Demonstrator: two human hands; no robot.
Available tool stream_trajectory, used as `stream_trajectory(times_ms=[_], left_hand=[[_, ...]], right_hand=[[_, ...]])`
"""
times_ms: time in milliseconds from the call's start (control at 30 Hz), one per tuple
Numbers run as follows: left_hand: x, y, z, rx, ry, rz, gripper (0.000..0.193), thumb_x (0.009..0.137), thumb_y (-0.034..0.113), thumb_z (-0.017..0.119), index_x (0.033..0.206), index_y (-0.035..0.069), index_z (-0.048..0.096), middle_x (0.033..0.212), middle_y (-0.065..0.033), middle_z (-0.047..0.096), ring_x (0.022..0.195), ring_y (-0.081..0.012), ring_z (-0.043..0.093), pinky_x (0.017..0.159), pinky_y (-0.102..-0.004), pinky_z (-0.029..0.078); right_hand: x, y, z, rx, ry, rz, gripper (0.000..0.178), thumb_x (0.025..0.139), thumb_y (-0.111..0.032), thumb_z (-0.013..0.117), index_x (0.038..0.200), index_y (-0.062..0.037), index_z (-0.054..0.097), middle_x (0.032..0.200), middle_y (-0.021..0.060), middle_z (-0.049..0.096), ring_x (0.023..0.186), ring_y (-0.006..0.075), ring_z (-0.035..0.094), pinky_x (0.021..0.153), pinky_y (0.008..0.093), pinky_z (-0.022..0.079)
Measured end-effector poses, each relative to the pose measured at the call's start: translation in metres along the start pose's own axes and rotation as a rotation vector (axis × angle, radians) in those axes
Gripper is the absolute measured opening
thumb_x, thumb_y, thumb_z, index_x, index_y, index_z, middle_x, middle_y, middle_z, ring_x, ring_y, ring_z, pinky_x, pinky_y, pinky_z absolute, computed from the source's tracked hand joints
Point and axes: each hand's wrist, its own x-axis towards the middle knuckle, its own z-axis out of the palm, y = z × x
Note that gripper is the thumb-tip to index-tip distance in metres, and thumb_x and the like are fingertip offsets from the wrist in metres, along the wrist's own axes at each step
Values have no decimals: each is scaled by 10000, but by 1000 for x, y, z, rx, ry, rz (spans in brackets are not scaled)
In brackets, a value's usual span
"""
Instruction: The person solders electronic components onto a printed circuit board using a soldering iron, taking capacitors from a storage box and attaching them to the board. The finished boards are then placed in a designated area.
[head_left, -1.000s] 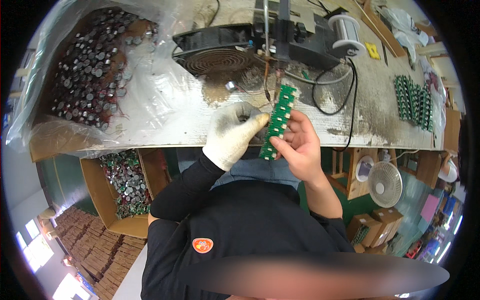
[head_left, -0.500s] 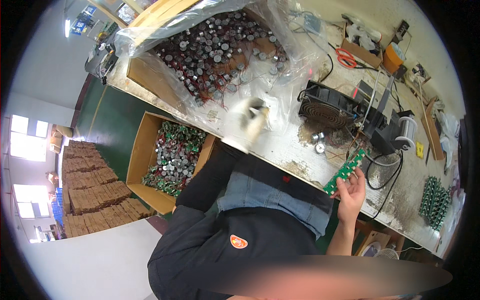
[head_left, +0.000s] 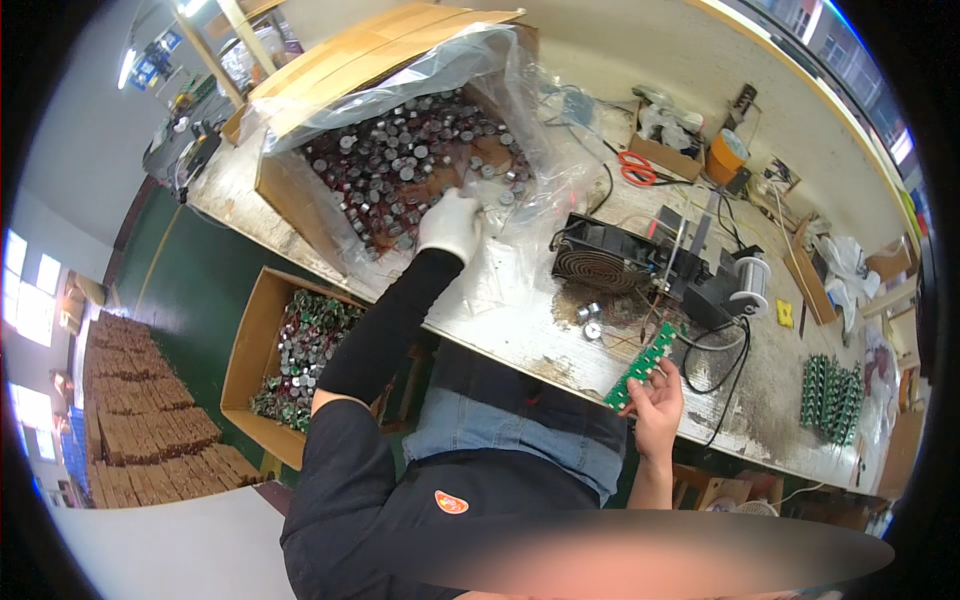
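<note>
My left hand [head_left: 452, 226], in a white glove, reaches to the near edge of a pile of small round silver parts with red wires [head_left: 410, 150]. They lie in a cardboard box [head_left: 285, 190] lined with clear plastic. The back of the glove faces up and hides the fingertips, so their grip does not show. Bare, my right hand [head_left: 658, 400] pinches the lower end of a narrow green circuit board [head_left: 643, 368] between thumb and fingers. The board slants over the table's front edge, its upper end close to the black soldering rig [head_left: 690, 285].
A black fan [head_left: 605, 255] stands beside a solder wire spool [head_left: 748, 285]. Loose silver parts [head_left: 590, 320] lie before it. Stacked green boards [head_left: 830, 398] sit at right, red-handled scissors [head_left: 637, 168] behind. Below left, an open carton [head_left: 245, 370] holds assembled boards.
My left hand has moved from the table's front edge forward to the plastic-lined box. The right hand still holds the board. The whole view has shifted, showing more of the back wall.
</note>
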Motion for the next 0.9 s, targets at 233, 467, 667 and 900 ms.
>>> stream_trajectory(times_ms=[233, 467, 667, 900], left_hand=[[-53, 31, -20, -863, -199, -193, 202, 889, 98, 618, 1009, -64, 633, 814, -71, 664, 698, -106, 634, 626, -238, 503], [-101, 77, -25, -1274, -268, -313, 241, 896, 105, 634, 1039, -88, 615, 837, -121, 666, 720, -169, 652, 661, -270, 537], [-119, 119, -26, -1170, -480, -215, 238, 918, 162, 591, 962, -71, 618, 783, -70, 636, 661, -124, 612, 604, -241, 480], [-130, 156, -11, -1132, -616, -167, 195, 898, 153, 619, 930, -39, 634, 747, -68, 624, 644, -89, 587, 595, -245, 472]], right_hand=[[-1, -1, -4, 1, -9, 19, 586, 837, 55, 614, 1338, 31, 312, 1035, 117, 525, 689, 101, 555, 491, 213, 495], [0, -2, 0, -25, -85, 15, 764, 758, 67, 694, 1388, 23, 264, 1134, 144, 489, 703, 109, 565, 551, 223, 492], [1, -11, -8, 19, -80, 147, 736, 802, 48, 663, 1410, -2, 250, 1059, 177, 555, 670, 177, 645, 513, 245, 509], [-4, -22, -10, 133, -157, 193, 721, 830, 75, 616, 1427, -26, 224, 1005, 169, 592, 665, 179, 647, 521, 258, 529]])
